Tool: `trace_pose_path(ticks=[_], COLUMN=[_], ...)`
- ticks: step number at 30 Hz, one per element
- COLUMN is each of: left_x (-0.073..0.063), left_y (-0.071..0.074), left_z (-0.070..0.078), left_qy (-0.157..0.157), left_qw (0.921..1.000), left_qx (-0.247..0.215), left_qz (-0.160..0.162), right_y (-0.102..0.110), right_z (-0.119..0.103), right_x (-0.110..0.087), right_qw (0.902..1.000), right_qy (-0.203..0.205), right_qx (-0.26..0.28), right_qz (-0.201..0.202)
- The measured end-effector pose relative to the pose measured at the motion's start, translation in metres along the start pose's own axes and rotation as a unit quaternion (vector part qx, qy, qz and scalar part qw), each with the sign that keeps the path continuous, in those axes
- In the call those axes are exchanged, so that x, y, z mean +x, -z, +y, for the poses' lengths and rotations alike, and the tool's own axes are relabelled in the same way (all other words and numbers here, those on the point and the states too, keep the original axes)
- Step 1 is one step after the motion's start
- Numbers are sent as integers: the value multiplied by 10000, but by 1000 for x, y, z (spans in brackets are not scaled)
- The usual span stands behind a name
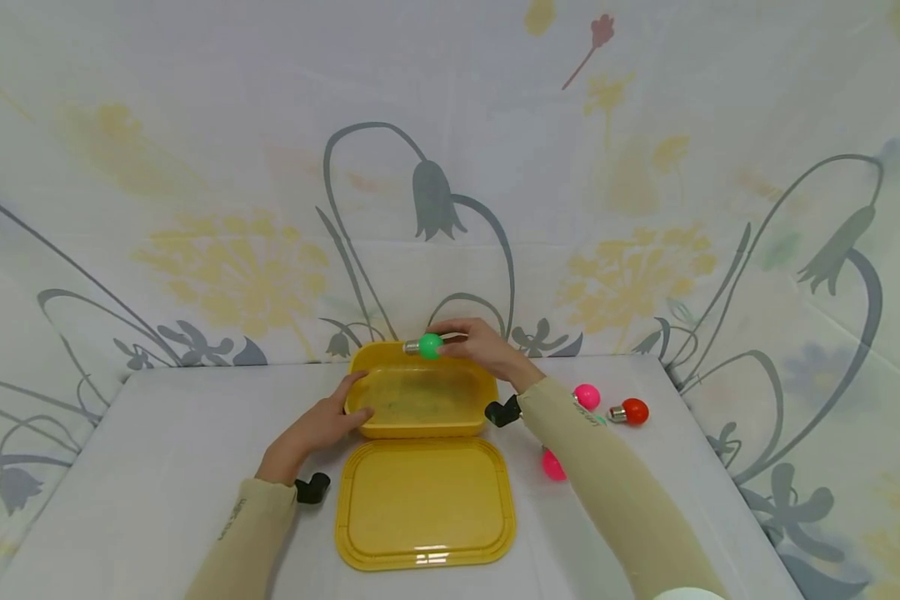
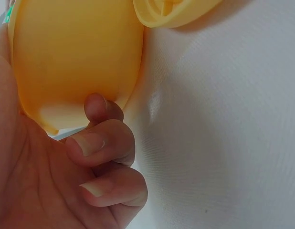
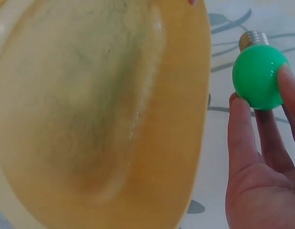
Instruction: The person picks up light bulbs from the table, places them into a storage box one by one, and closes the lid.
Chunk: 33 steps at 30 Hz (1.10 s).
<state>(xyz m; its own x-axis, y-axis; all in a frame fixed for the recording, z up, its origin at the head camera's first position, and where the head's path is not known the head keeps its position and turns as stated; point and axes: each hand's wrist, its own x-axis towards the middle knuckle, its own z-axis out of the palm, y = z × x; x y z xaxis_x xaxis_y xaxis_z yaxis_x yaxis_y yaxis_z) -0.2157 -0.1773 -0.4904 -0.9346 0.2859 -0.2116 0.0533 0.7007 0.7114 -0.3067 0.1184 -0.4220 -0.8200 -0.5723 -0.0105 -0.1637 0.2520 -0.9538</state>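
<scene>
A green light bulb [image 1: 430,346] with a silver screw base is pinched between the thumb and fingertips of my right hand [image 1: 482,346], over the far rim of an open yellow plastic box [image 1: 420,398]. The base points left in the head view. In the right wrist view the bulb [image 3: 258,78] appears beside the box wall [image 3: 178,119], its round end against the fingertips. My left hand [image 1: 324,422] grips the box's left end, thumb and index finger over the rim. Its other fingers [image 2: 107,143] curl by the outer wall in the left wrist view.
A matching yellow lid [image 1: 426,504] lies flat right in front of the box. Right of it are a red bulb [image 1: 634,412], a pink bulb [image 1: 587,395] and another pink bulb [image 1: 554,467], near the right sleeve [image 1: 592,467]. A patterned cloth wall [image 1: 450,275] rises behind the box.
</scene>
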Motion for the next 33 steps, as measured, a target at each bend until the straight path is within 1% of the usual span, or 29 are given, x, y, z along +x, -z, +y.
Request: trace_pose_path(ticks=[7, 11, 18, 25, 33], left_x=[-1, -1, 0, -1, -1], left_y=[0, 0, -2, -1, 0], left_z=[2, 2, 0, 1, 1], left_qy=[76, 112, 97, 90, 49], left_qw=[10000, 9999, 10000, 9999, 10000], left_qx=[1, -15, 7, 71, 42], left_qz=[14, 0, 15, 45, 51], right_y=[-2, -4, -8, -12, -20], right_z=[-1, 1, 2, 12, 20], right_x=[6, 10, 13, 19, 24], right_qw=[9997, 9994, 9989, 9985, 9975], right_qy=[-75, -175, -450, -525, -628], right_qx=[-179, -197, -1, 33, 307], right_qz=[-150, -222, -134, -118, -112])
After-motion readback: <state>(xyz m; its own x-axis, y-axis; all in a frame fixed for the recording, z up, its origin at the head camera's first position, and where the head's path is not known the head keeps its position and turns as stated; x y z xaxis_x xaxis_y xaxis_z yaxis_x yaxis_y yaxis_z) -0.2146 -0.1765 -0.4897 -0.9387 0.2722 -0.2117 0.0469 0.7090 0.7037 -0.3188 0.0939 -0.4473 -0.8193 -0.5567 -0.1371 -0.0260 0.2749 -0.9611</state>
